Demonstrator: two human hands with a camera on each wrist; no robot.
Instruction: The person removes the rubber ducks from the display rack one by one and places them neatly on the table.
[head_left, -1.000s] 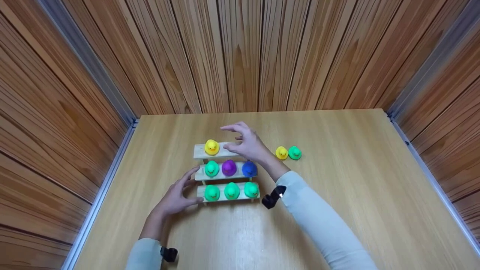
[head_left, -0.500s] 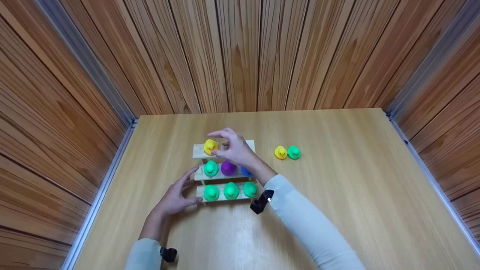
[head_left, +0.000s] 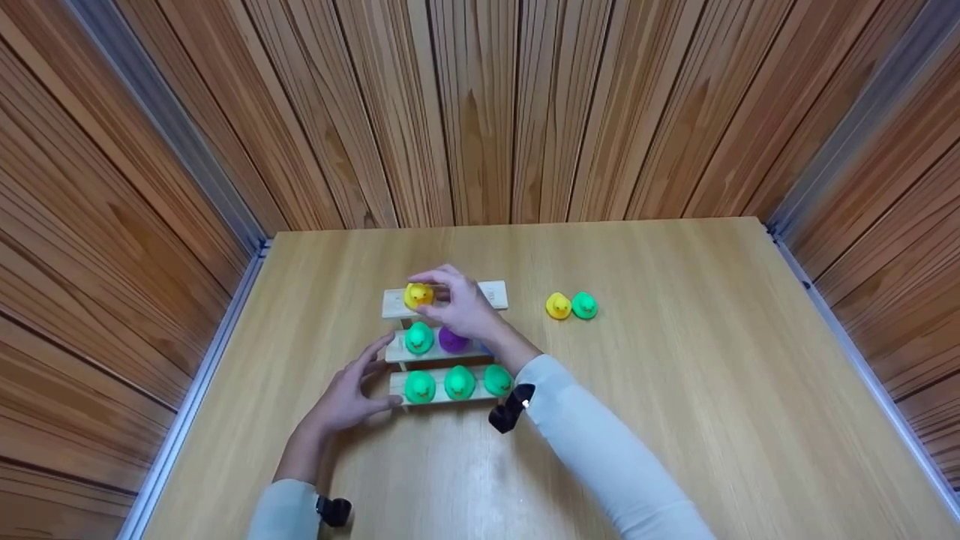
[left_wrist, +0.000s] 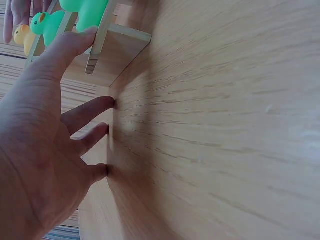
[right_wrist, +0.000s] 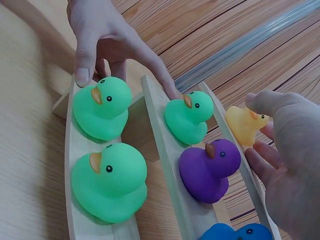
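Note:
A three-tier wooden stand [head_left: 397, 349] bears rubber ducks. My right hand [head_left: 459, 306] reaches over it and pinches a yellow rubber duck [head_left: 417, 295] at the left end of the top tier. In the right wrist view the thumb is at the duck's head, with fingers on its other side. My left hand [head_left: 349, 397] touches the stand's left end, fingers spread; its thumb [left_wrist: 70, 46] presses the bottom tier and other fingertips meet the table. Green [head_left: 418, 338], purple [head_left: 452, 340] and blue [right_wrist: 237, 232] ducks sit on the middle tier, the blue one mostly hidden in the head view.
Green ducks [head_left: 459, 382] line the bottom tier. Right of the stand, another yellow duck [head_left: 558, 306] and a green duck [head_left: 585, 305] stand side by side on the table [head_left: 675, 337]. Wood-panelled walls [head_left: 480, 112] rise behind and at both sides.
My right hand has moved left along the top tier to the yellow duck and closed its fingers on it. The left hand has stayed at the stand.

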